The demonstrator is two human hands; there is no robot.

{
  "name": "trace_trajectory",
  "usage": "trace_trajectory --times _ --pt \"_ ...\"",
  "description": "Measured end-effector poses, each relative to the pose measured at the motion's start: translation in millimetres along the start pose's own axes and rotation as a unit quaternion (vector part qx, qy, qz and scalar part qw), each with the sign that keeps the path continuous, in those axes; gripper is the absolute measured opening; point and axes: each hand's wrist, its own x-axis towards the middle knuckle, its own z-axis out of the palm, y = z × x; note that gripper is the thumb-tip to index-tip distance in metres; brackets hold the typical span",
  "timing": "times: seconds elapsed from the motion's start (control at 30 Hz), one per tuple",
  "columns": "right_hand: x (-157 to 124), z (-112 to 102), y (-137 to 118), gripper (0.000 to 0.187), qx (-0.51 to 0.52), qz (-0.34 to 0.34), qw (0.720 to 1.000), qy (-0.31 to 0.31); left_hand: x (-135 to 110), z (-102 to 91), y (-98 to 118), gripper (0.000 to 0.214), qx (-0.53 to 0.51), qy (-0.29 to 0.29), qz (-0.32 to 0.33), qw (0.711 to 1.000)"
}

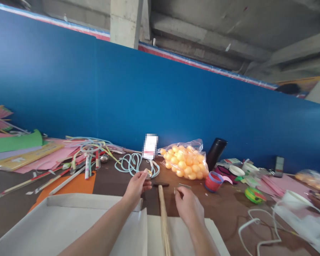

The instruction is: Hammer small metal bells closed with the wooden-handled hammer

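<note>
Over the brown table (218, 204), in front of the blue rope (133, 164), is the shiny ball (149, 174), at the tips of my left hand (138, 186). My thumb and fingers are closed on it. My right hand (190, 205) is on the other side of the hammer (164, 217), and its fingertips are together on a small bit (175, 191), which is too small for me to name.

The ball looks like metal, so I judge it to be light, hard and a little slippery, not fragile. It is best to take it by its two sides, with the thumb opposite the fingers, because a round surface can roll out of a loose pinch. The small bit seems thin and easy to drop; I would hold it close to its end.

The hammer lies between my hands, its wooden handle toward me over the pale sheet (180, 234). Its head should be the heavy part, so the handle gives the better hold.
</note>
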Motion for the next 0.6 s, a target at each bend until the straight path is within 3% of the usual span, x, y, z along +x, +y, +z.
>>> trace_trajectory --times 0.2,0.6 --pt "11.6 -5.7 15.7 0.025 -0.065 0.062 0.995 -0.039 0.0 -2.1 -0.1 0.033 -0.007 -0.017 0.005 1.0" --pt "21.6 -6.2 24.6 0.018 -0.044 0.065 0.993 -0.09 0.1 -0.7 -0.9 0.037 0.012 -0.017 0.005 1.0"
